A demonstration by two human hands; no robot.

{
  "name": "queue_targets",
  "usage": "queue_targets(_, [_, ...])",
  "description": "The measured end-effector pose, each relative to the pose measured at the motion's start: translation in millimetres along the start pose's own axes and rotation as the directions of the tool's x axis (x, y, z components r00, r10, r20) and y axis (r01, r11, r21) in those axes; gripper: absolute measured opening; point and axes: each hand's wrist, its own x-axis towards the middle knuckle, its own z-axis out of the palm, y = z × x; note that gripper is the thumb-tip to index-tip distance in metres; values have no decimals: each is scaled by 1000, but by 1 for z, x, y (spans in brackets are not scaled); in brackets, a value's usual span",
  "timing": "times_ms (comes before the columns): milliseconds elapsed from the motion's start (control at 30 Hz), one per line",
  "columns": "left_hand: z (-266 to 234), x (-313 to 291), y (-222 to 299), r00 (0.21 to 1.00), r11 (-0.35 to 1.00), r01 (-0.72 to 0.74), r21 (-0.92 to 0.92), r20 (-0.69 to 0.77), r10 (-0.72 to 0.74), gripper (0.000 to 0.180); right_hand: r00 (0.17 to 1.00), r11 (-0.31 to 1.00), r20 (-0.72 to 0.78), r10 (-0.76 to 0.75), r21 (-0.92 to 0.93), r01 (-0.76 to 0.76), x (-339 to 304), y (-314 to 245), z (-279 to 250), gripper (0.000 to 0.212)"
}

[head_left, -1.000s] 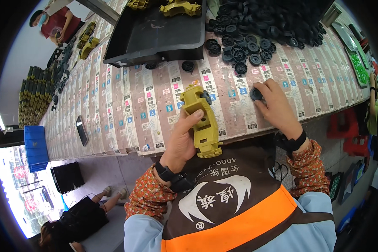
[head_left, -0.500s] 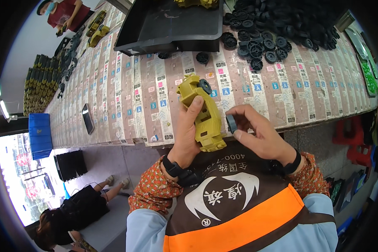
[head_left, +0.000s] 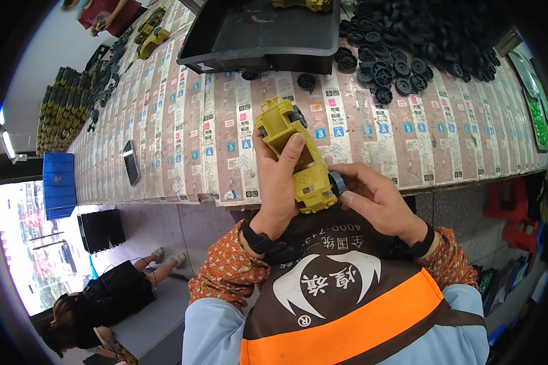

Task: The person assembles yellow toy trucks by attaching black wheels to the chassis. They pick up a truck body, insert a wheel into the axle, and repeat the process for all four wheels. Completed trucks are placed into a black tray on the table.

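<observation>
My left hand [head_left: 277, 185] is wrapped round a yellow plastic toy car body [head_left: 309, 174], thumb over its hollow middle. The body is tilted above the near edge of the table. A dark wheel [head_left: 298, 115] sits on its far right side. Between the thumb and fingers of my right hand [head_left: 380, 204] is a dark grey toy wheel [head_left: 337, 184], held against the near right side of the body. Whether that wheel is seated on an axle is hidden.
A black tray [head_left: 259, 62] with yellow parts stands at the back, beside a large heap of dark wheels [head_left: 402, 61]. One loose wheel [head_left: 306, 81] lies before the tray. A phone [head_left: 130, 163] rests on the left. Another person [head_left: 109, 15] is at the far left.
My right hand has brought the wheel from beside the car body up against its near right side. My left hand has turned the body, showing more of its surface.
</observation>
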Motion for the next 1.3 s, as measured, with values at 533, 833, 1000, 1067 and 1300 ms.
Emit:
queue_targets(533, [-10, -4, 31, 913, 925, -367, 99, -152, 378, 80, 979, 876, 114, -171, -436, 204, 43, -20, 38, 56])
queue_targets(833, [-153, 91, 140, 964, 991, 121, -58, -232, -131, 41, 983, 900, 61, -174, -396, 184, 63, -59, 15, 35])
queue_targets(1000, [-277, 232, 186, 861, 995, 64, -79, -499, -95, 28, 996, 932, -89, -29, -362, -6, 47, -51, -14, 31])
queue_targets(1067, [-332, 274, 202, 849, 998, -52, -45, -527, 20, 25, 995, 923, -96, -31, -384, -8, 43, -50, -19, 29])
queue_targets(1300, [-248, 312, 230, 796, 961, -113, 252, -555, 239, 71, 962, 764, -177, -209, -643, 47, 44, -84, -51, 29])
